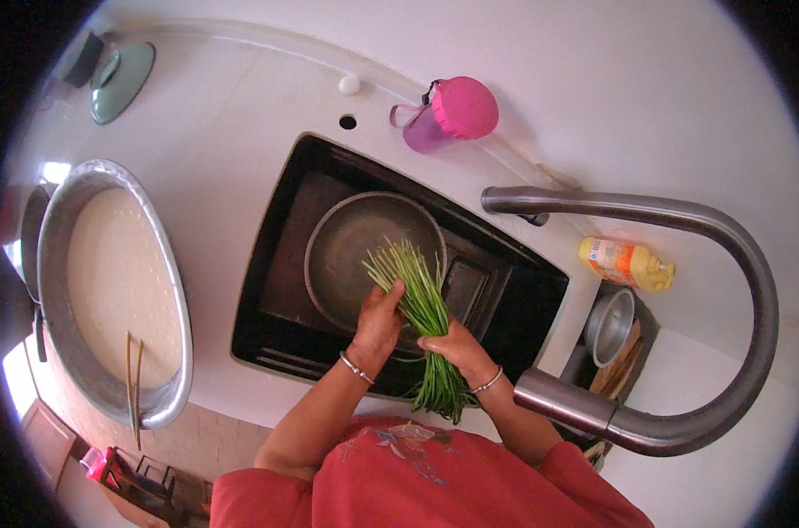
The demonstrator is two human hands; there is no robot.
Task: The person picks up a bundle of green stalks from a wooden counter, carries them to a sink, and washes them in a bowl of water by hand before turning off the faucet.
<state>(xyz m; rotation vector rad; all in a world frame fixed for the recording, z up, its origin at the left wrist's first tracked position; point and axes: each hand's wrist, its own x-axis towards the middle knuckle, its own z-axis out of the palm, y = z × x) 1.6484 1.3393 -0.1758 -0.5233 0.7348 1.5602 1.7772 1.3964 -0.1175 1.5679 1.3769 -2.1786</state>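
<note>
A long bundle of thin green stalks, probably chives (420, 303), lies slantwise over the near part of the black sink (287, 343). Near its pale cut ends my left hand (378, 325) grips the bundle, thumb on top. My right hand (457, 348) is closed round it lower down, towards the dark green leaf tips, which hang over the sink's front edge by the red shirt. Beneath the pale ends, a round dark pan (347, 257) stands in the sink, apparently with some water in it. The undersides of both hands are hidden.
At left stands a large metal basin (184, 330) of pale batter-like liquid with chopsticks (134, 389). A curved faucet (762, 297) arches at right. Beyond the sink is a pink-lidded purple bottle (429, 129); a yellow pump bottle (620, 264) and metal bowl (614, 327) lie right, a glass lid (125, 86) far left.
</note>
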